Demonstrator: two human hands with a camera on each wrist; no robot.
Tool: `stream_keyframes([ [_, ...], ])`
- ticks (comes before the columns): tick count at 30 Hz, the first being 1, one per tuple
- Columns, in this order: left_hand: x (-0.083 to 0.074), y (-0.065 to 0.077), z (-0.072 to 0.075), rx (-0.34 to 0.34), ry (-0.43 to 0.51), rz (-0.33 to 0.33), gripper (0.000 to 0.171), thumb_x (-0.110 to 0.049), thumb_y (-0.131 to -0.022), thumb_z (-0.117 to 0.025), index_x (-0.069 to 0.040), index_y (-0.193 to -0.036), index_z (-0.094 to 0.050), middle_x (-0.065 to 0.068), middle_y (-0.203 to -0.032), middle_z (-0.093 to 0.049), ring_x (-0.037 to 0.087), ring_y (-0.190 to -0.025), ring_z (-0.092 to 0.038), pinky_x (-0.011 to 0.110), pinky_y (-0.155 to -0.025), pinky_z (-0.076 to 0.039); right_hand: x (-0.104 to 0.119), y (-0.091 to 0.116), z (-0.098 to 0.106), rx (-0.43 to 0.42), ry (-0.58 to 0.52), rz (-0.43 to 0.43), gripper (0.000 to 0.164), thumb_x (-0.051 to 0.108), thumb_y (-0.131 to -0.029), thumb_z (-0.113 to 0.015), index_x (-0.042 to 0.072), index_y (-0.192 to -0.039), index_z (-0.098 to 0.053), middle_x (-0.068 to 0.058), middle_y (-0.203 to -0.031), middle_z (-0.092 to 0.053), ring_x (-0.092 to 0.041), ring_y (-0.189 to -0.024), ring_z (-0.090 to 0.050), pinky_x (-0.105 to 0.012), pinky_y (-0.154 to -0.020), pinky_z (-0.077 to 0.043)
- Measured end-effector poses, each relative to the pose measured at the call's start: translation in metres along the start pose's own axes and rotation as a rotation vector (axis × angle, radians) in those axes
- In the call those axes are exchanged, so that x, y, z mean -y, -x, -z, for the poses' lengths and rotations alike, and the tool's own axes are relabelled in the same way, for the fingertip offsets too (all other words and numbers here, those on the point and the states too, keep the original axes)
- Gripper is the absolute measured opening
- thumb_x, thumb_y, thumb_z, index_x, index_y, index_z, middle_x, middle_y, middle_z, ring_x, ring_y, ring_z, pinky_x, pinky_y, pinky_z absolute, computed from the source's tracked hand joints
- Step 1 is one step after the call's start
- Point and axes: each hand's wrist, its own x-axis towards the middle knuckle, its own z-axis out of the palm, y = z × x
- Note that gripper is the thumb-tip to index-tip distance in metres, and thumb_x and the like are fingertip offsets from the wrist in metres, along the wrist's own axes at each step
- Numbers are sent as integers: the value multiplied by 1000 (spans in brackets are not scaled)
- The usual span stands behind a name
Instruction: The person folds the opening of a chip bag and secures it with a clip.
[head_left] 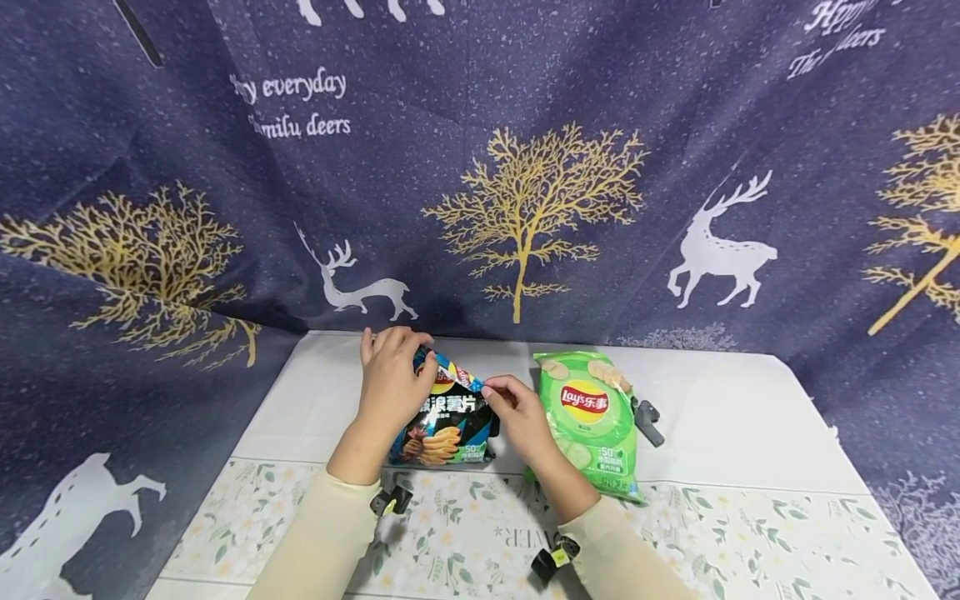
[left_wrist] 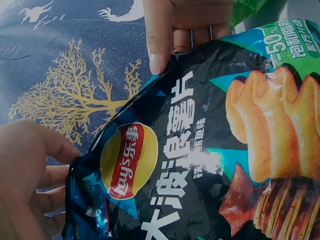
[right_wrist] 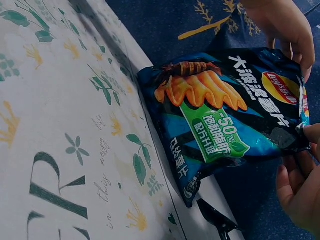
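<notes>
Two upper corners of the black Lay's chip bag [head_left: 447,423], lower centre of the head view, sat pinched in my left hand [head_left: 392,377] and right hand [head_left: 522,418], seemingly to steady its top edge.

A homely-looking, curtained-off spot; the kind of room cannot be told. Behind the table [head_left: 720,425] and along both its sides hangs a blue curtain [head_left: 382,183] printed with white deer [head_left: 726,260] and golden trees [head_left: 521,250]; a flowered cover [head_left: 787,533] spans the table's near part.
</notes>
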Motion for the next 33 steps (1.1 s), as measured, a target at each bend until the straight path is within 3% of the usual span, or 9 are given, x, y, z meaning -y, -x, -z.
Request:
stream_keyframes([
  [12,0,0,0,30,14,3,14,-18,-95,-59,-11,-98,-71,10,-110,-63,34,-120,-53,65,-123,-7,3,2,0,-5,-4,11,15,10,-99,-65,1,-109,-72,-17,-106,-70,-8,-85,-59,-20,-76,-50],
  [21,3,0,1,52,-15,-41,10,-18,-99,-63,-12,-101,-70,9,-113,-64,33,-125,-53,67,-122,-8,-31,-12,-3,-27,6,-2,17,14,-98,-67,5,-111,-72,-14,-108,-71,-9,-86,-59,-20,-75,-49],
  [33,5,0,3,71,-26,-61,12,-19,-102,-60,-11,-103,-70,10,-116,-64,33,-129,-51,69,-122,-9,-32,-11,-2,-34,59,37,13,22,-99,-67,13,-104,-73,-6,-101,-71,-12,-84,-59,-23,-74,-50],
])
